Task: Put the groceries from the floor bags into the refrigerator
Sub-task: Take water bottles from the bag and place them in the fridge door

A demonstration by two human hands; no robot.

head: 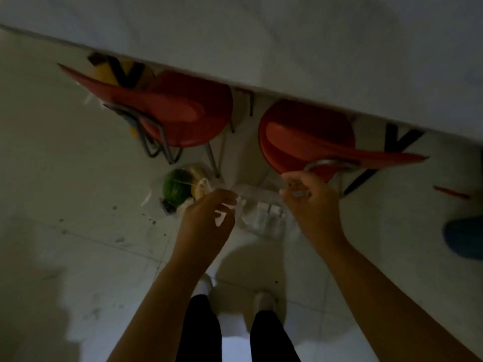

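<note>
I look straight down at a dim tiled floor. A clear plastic bag [264, 220] lies between my hands, with pale packets inside that I cannot make out. My left hand [209, 218] pinches the bag's left edge. My right hand [311, 199] grips its right edge, and the rim is stretched between them. Left of it sits a second clear bag holding a green round fruit [175, 188] and something yellow [200, 189].
Two red chairs [183, 111] [313, 142] with metal legs stand tucked under a white table [313, 48] just beyond the bags. My feet [265, 301] are right behind the bag. A blue object [464, 239] lies at the far right. Dark specks litter the floor on the left.
</note>
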